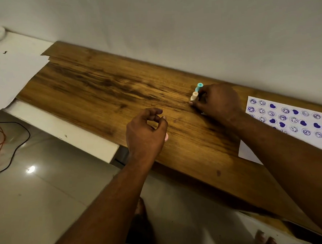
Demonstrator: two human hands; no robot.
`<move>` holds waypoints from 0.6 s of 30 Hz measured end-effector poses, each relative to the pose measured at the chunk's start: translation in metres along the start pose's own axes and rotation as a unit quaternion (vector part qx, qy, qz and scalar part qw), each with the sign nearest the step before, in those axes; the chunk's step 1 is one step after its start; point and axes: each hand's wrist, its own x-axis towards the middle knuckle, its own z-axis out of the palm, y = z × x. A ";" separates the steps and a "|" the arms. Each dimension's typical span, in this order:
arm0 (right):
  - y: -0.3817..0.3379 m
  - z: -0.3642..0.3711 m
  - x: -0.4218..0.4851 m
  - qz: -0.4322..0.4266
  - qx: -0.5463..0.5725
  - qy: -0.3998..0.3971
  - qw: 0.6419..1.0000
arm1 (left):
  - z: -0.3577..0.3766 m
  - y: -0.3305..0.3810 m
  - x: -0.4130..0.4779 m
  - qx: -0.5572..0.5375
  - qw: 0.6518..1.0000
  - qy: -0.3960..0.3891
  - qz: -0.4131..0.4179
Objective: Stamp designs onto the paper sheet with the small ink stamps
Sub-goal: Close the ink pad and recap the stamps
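Above the brown wooden table (101, 87), the left hand (144, 131) curls its fingers (156, 112) narrow. A small pale pink piece (166, 137) peeks out beneath them; I cannot tell whether it is held. The right hand (218, 103) pinches a small cream plastic stamp (194, 95), with a teal plastic stamp (199, 86) just behind it. A white paper sheet with purple prints (288, 117) lies farther right, under the forearm.

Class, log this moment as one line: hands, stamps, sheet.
left hand: holds pink stamp | right hand: grips white stamp, teal stamp beside | sheet: purple prints

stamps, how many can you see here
3. A teal stamp and a cream stamp sit together on the wooden table at the fingertips of the right hand; a pink stamp peeks from the curled left hand. Others may be hidden under the right hand.
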 end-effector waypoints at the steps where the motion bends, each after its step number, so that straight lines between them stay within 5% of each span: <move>1: 0.000 0.000 0.000 -0.001 -0.002 0.001 1.000 | 0.000 0.000 0.000 0.001 1.000 0.000 -0.001; 7: -0.005 -0.014 0.001 0.004 -0.015 0.060 0.998 | -0.001 0.000 0.001 0.001 1.000 0.005 -0.002; 11: -0.030 -0.036 -0.005 -0.067 -0.009 0.132 0.989 | -0.002 0.000 0.003 -0.010 1.000 0.023 -0.010; 16: -0.067 -0.034 -0.023 -0.260 0.088 -0.145 0.951 | -0.006 0.003 0.008 -0.029 0.996 0.089 -0.012; 18: -0.073 -0.021 -0.030 -0.286 0.061 -0.182 0.939 | -0.007 0.004 0.010 -0.024 0.994 0.103 -0.018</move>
